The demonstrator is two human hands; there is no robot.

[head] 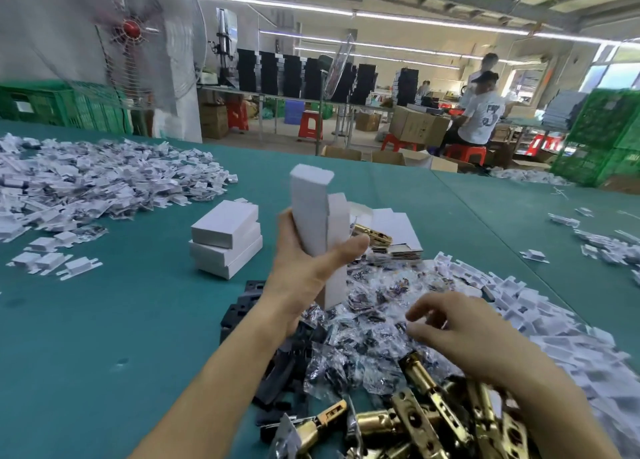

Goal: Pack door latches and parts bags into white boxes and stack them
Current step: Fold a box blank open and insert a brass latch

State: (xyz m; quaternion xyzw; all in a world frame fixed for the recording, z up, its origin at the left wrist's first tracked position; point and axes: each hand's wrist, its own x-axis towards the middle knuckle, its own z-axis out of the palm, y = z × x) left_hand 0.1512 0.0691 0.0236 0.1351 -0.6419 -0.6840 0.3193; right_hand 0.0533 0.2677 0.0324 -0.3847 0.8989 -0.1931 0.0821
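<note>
My left hand (311, 264) grips a white box (310, 209) and holds it upright above the table, its closed end up. My right hand (457, 330) hovers over a heap of clear parts bags (367, 334), fingers loosely curled, holding nothing that I can see. Brass door latches (426, 413) lie piled at the bottom right, under my right forearm. A stack of closed white boxes (227, 238) stands on the green table (104, 320) to the left of my left hand.
Flat unfolded white box blanks lie in a large heap (104, 181) at the left and another (554, 327) at the right. Black plastic parts (239, 311) sit beside my left forearm. A fan (131, 28) stands behind the table. People sit at benches far back right.
</note>
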